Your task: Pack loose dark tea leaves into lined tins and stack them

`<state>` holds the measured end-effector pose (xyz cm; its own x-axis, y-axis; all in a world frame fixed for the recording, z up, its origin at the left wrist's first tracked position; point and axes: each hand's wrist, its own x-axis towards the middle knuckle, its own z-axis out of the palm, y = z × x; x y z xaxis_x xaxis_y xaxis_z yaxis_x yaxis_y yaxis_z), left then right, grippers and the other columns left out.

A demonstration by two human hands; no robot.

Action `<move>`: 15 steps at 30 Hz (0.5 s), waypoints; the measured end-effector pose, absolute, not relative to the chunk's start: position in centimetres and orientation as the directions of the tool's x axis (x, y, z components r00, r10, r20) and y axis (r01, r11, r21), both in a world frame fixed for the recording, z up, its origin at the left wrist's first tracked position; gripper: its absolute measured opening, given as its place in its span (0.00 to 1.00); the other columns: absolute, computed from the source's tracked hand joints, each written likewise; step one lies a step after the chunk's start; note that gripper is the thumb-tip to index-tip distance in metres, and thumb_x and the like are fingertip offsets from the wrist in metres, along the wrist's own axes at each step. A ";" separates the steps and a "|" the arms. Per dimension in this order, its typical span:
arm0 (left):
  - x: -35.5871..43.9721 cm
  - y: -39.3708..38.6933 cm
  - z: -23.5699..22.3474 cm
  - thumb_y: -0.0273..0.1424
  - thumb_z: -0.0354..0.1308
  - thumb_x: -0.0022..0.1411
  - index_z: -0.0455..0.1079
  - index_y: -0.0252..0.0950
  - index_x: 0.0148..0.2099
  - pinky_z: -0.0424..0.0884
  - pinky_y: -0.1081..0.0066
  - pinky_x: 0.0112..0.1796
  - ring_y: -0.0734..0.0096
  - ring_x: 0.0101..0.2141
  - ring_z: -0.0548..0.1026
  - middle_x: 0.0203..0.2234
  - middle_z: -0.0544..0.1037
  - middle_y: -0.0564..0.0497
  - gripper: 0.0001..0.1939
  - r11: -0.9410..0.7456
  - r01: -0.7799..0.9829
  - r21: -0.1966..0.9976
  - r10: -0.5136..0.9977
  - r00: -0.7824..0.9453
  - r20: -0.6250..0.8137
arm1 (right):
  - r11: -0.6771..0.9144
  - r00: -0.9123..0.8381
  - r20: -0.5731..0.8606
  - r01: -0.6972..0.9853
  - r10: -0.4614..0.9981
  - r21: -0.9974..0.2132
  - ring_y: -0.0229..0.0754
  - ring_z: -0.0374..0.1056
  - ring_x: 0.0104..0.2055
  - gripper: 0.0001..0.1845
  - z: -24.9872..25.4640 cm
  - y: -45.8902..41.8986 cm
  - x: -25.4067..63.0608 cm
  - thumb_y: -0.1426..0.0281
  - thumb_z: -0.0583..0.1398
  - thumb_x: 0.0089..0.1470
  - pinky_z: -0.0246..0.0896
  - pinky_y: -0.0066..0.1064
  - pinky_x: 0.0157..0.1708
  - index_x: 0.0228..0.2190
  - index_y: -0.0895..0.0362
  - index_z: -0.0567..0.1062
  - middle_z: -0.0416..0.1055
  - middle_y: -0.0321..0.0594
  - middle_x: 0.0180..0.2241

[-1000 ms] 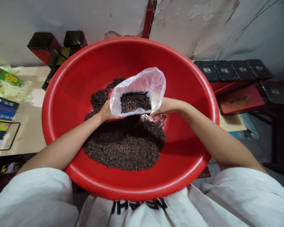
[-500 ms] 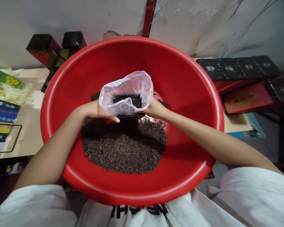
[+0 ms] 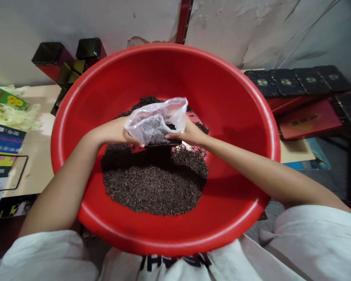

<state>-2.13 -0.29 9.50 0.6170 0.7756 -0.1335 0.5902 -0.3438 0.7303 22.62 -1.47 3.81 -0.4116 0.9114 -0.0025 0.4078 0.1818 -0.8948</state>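
Observation:
A big red plastic tub (image 3: 236,187) holds a heap of dark loose tea leaves (image 3: 155,191). Above the heap, my hands hold a tin (image 3: 163,145) lined with a clear plastic bag (image 3: 152,121); only the tin's dark front edge shows. My left hand (image 3: 119,130) grips its left side, the fingers partly hidden behind bag and tin. On the right side my right hand (image 3: 191,132) is closed on it, thumb pressed over the bag's front edge. The bag's mouth is half folded in, covering most of the contents.
Several black-lidded red tins (image 3: 286,82) stand in a row at the right, with a red tin (image 3: 310,119) lying before them. Open tins (image 3: 51,54) stand at the back left. A green box (image 3: 7,97) and printed packaging (image 3: 6,140) lie at the left.
The bag's mouth, wide open before with dark leaves visible inside, has sunk and folded inward. Both hands stay around the tin, nearly in place.

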 end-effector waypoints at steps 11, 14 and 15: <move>-2.0 -1.5 11.4 0.50 0.71 0.37 0.50 0.39 0.64 0.60 0.55 0.57 0.48 0.57 0.62 0.58 0.62 0.40 0.56 -0.407 0.614 0.676 0.861 0.505 0.060 | 0.345 -0.240 0.264 0.423 0.934 -0.838 0.57 0.47 0.65 0.45 6.4 -2.2 23.4 0.56 0.70 0.37 0.48 0.52 0.62 0.55 0.50 0.62 0.52 0.46 0.62; -1.7 -2.5 13.3 0.50 0.68 0.43 0.53 0.43 0.63 0.64 0.59 0.54 0.55 0.51 0.66 0.52 0.66 0.44 0.49 -0.525 0.652 0.547 0.849 0.441 0.290 | 0.462 -0.223 0.414 0.570 0.883 -0.679 0.61 0.37 0.67 0.41 8.5 -3.1 23.9 0.51 0.70 0.34 0.37 0.57 0.64 0.51 0.47 0.67 0.48 0.41 0.63; -1.5 -2.9 13.8 0.49 0.67 0.47 0.59 0.44 0.60 0.64 0.59 0.52 0.56 0.48 0.68 0.48 0.69 0.46 0.41 -0.570 0.664 0.484 0.821 0.482 0.306 | 0.485 -0.261 0.419 0.605 0.870 -0.631 0.62 0.36 0.67 0.35 9.0 -3.3 24.0 0.50 0.69 0.36 0.33 0.59 0.64 0.46 0.46 0.70 0.50 0.39 0.62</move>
<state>-1.47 -2.92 13.82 0.4819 0.8211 0.3060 0.6642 -0.5700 0.4836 24.03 -3.31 8.98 -0.2608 0.8698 0.4188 0.6052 0.4853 -0.6311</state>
